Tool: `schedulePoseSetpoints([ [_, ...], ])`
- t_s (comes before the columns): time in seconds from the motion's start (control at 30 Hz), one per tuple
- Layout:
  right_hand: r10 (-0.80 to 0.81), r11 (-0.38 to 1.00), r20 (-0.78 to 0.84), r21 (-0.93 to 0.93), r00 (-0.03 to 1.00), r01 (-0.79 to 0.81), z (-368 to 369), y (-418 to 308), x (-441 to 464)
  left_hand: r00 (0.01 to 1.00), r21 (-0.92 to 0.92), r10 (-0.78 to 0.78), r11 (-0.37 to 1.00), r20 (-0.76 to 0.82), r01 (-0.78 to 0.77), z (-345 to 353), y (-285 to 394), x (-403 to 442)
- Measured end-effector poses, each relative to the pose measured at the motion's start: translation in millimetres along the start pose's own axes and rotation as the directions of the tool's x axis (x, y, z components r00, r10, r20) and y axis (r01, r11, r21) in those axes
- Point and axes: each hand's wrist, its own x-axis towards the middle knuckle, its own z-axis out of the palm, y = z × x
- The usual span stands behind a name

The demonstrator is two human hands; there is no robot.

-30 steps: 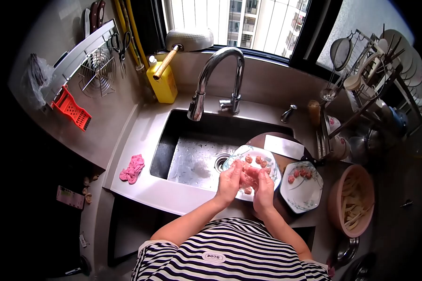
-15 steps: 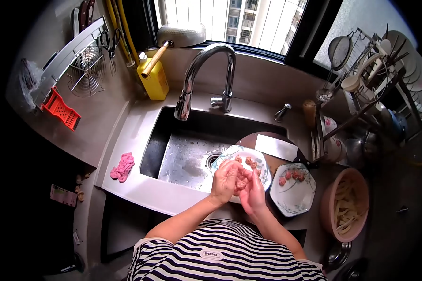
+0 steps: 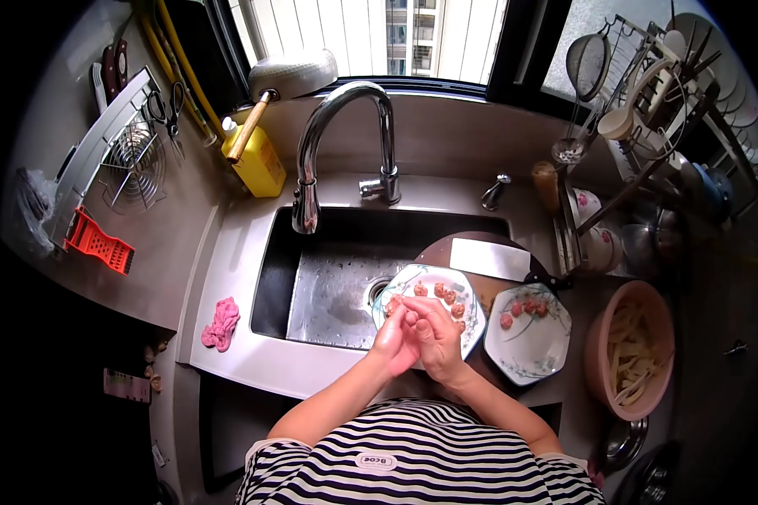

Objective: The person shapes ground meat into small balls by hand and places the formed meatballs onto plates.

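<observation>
My left hand (image 3: 398,343) and my right hand (image 3: 439,341) are cupped together over the near side of a floral white plate (image 3: 472,295). Their palms face each other, closed around a raw meatball hidden from this angle; its meat showed between them a moment earlier. On that plate lie several raw meatballs (image 3: 451,297), and a reddish lump (image 3: 392,304) shows close to my fingertips. To the right, a second floral plate (image 3: 531,347) bears several more pinkish meat pieces (image 3: 528,307) along its far side.
Behind the plates a cleaver (image 3: 490,259) lies on a round board (image 3: 434,252). The sink (image 3: 333,286) with its tall faucet (image 3: 307,202) is left of them. A pink cloth (image 3: 221,324) lies on the counter. Far right stands a pink basin (image 3: 598,362) of pale strips (image 3: 630,349).
My hands have turned, so the right now covers more of the left and the meat between them no longer shows. The view has shifted slightly, while the plates stay in place.
</observation>
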Motion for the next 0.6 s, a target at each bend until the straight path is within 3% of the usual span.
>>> schedulePoseSetpoints([
  [0.03,-0.082,0.992,0.035,-0.089,0.996,0.084,1.1,3.9,-1.7,0.999,-0.057,-0.035,0.998,0.015,0.036,-4.9,-1.6,2.6],
  [0.07,-0.141,0.965,0.099,-0.208,0.985,0.159,-1.0,4.9,-3.7,0.986,-0.155,-0.017,0.987,0.165,0.043,-17.1,-4.2,6.2],
  [0.13,-0.223,0.852,0.247,-0.42,0.943,0.311,-6.5,1.1,-7.1,0.991,-0.12,-0.03,0.992,0.132,0.046,-19.2,1.7,7.4],
  [0.23,-0.191,0.65,0.333,-0.662,0.923,0.373,-10.7,-2.7,-6.9,0.996,-0.04,-0.051,0.998,0.068,0.054,3.0,16.3,-1.2],
  [0.33,-0.141,0.572,0.346,-0.737,0.928,0.361,-19.4,7.0,-3.9,0.996,-0.096,-0.037,0.994,0.087,0.045,-4.2,17.0,1.7],
  [0.37,-0.117,0.554,0.334,-0.76,0.935,0.34,-23.2,9.2,-3.7,0.82,-0.3,-0.016,0.926,0.571,0.227,-42.9,12.7,23.1],
  [0.43,-0.091,0.629,0.28,-0.728,0.956,0.273,-28.5,8.4,-1.7,0.989,-0.124,-0.066,0.989,0.129,0.082,-1.3,22.3,-0.1],
  [0.5,-0.127,0.803,0.22,-0.549,0.967,0.231,-31.9,17.0,-2.8,0.892,-0.227,-0.037,0.961,0.45,0.155,-6.0,29.2,-1.3],
  [0.53,-0.036,0.929,0.139,-0.359,0.99,0.085,-31.2,15.4,-3.3,0.995,-0.091,-0.018,0.996,0.094,0.026,9.9,31.2,-10.0],
  [0.6,0.184,0.983,0.033,0.01,0.982,-0.185,-28.0,18.9,-4.3,0.991,-0.015,0.067,0.998,0.117,-0.066,1.6,35.8,-8.4],
])
